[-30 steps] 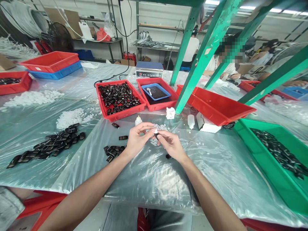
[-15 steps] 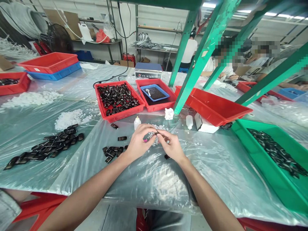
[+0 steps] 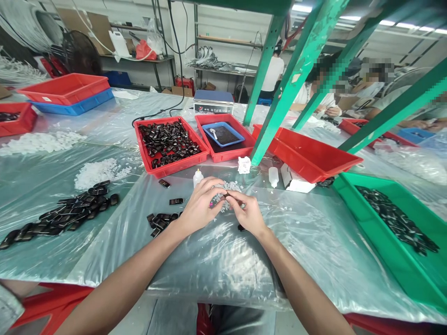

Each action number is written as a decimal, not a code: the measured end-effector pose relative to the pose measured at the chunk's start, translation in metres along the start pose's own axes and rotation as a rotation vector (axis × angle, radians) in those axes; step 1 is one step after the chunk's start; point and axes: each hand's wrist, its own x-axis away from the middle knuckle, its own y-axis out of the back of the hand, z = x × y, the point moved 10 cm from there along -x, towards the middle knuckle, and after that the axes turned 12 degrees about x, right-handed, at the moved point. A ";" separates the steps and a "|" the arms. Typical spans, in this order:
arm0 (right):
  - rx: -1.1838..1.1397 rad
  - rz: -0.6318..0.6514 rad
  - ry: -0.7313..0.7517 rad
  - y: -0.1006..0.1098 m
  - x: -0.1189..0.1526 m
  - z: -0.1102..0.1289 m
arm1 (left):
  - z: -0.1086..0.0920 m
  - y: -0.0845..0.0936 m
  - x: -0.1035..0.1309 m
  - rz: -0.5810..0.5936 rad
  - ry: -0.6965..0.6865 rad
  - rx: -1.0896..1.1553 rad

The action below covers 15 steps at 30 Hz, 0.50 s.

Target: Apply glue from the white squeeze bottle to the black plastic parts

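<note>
Over the plastic-covered table, my left hand point(image 3: 201, 205) and my right hand point(image 3: 248, 212) meet fingertip to fingertip. Pinched between them is a small dark piece point(image 3: 226, 195), mostly hidden by the fingers. Small translucent white bits point(image 3: 228, 204) lie scattered beneath and behind the hands. A pile of glossy black car-shaped pieces point(image 3: 159, 223) rests left of my left wrist, with one separate black piece point(image 3: 176, 201) just above it. Another black piece point(image 3: 241, 228) is partly covered by my right hand. A small white dropper bottle point(image 3: 197, 177) stands just behind my left hand.
Behind are a red tray point(image 3: 142, 153) of black pieces and a red tray point(image 3: 230, 154) holding a blue one. Green posts point(image 3: 279, 97) rise at the right, near a green bin point(image 3: 375, 237). More black pieces point(image 3: 73, 207) lie left. Co-workers sit at the back right.
The hands stay together on the small dark piece, with slight finger shifts; the left fingers have lifted and spread a little. The whole view has shifted slightly.
</note>
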 end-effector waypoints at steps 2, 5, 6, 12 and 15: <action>-0.128 0.025 -0.056 -0.003 -0.002 -0.004 | -0.003 0.002 -0.001 0.003 -0.003 0.006; -0.284 0.052 -0.150 -0.007 -0.004 -0.012 | -0.007 0.009 -0.003 -0.030 0.001 0.026; -0.319 0.055 -0.181 -0.007 -0.005 -0.015 | -0.008 0.010 -0.004 -0.038 0.000 0.032; -0.522 0.053 -0.272 -0.007 -0.006 -0.022 | -0.009 0.000 -0.003 0.015 -0.007 0.038; -0.582 0.054 -0.292 -0.007 -0.006 -0.021 | -0.007 -0.005 -0.002 0.039 0.000 0.038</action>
